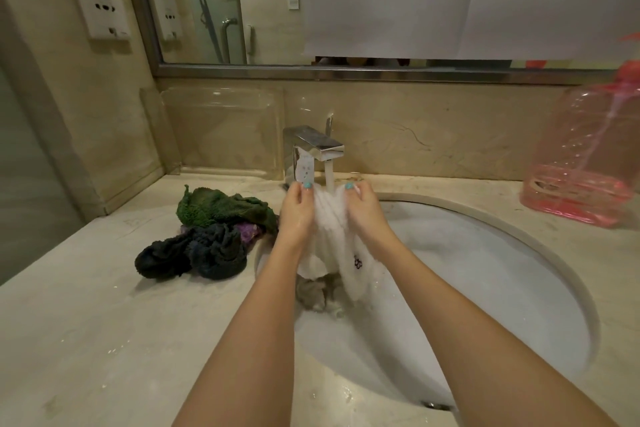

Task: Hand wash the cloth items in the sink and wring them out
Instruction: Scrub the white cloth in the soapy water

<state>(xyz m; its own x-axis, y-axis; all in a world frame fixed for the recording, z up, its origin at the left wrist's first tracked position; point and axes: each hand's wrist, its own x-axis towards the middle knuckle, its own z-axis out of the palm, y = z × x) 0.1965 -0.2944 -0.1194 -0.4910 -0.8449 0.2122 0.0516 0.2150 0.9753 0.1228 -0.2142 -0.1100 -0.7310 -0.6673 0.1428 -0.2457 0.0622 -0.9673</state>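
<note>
Forearms lead to the left hand (297,210) and right hand (365,210), both gripping one white cloth (332,222) under the running faucet (317,146). Soaked, it likely handles limp, heavy and slippery; bunched folds should grip best. One grey cloth (311,291) lies below the hands in the sink (485,288); a heap (214,229) of about three sits beside the left hand.

Both hands, left hand (297,210) and right hand (364,208), grip a white cloth (334,236) between them under the running faucet (317,149); dark cloths (207,232) lie left of the left hand.
</note>
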